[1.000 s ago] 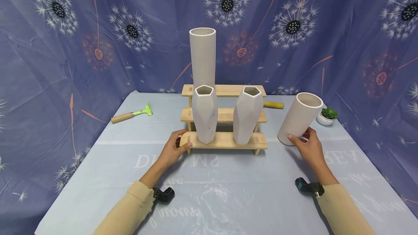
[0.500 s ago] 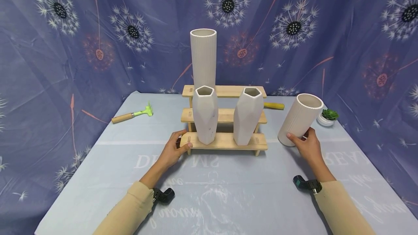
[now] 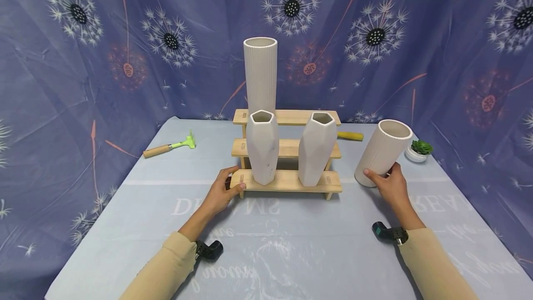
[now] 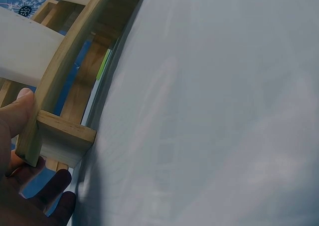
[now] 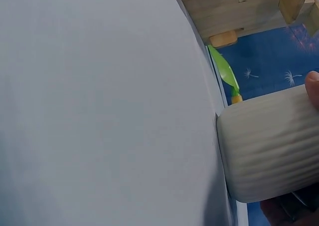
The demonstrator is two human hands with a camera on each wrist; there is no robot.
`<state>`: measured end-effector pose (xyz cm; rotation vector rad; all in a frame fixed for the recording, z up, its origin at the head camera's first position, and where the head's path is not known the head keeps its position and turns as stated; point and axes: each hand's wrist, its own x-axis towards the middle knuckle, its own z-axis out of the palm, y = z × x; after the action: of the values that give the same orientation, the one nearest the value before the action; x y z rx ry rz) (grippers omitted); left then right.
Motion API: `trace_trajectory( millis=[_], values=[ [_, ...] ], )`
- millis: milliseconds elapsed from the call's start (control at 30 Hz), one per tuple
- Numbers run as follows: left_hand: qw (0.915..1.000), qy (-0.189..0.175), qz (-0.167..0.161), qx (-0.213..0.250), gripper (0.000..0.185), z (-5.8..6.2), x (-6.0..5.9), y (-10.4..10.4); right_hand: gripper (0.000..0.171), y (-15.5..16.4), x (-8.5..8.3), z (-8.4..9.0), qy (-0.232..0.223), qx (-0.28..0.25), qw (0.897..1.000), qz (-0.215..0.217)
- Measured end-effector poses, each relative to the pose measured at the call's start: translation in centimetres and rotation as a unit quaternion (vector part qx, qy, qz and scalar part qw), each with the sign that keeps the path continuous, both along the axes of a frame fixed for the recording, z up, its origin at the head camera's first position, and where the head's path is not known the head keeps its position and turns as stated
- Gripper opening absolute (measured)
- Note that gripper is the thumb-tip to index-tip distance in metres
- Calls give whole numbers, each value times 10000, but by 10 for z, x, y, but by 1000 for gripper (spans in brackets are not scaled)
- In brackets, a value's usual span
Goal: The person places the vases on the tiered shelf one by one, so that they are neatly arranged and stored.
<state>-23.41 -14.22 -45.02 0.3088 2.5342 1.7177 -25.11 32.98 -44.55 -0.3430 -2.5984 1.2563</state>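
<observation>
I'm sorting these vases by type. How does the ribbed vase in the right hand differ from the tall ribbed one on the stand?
The short ribbed vase is held by the right hand on the table right of the wooden stand, leaning; the tall ribbed vase stands upright on the stand's top step. The held one is clearly shorter and looks wider. Both are white, ribbed, open-topped cylinders.

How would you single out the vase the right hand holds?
Start at the wooden stepped rack mid-table, then look right of it. There the right hand grips a short ribbed vase. It alone stands off the rack, and it leans, unlike the tall ribbed vase.
</observation>
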Motion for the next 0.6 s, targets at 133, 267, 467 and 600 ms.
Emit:
trace_trajectory(
  millis=[133,267,467,600],
  values=[
    [9999,-93,-67,14,65,18,10,3,89,-1,0,1,3,41,10000,-61],
    [9998,-167,-118,-55,64,33,19,6,88,0,1,1,1,49,9999,-116],
    [9997,-185,-116,-49,64,33,18,6,90,-1,3,2,-71,34,9997,-211],
    [9998,-181,-106,-30,63,32,17,5,91,-3,5,5,-12,43,9998,-173]
  ],
)
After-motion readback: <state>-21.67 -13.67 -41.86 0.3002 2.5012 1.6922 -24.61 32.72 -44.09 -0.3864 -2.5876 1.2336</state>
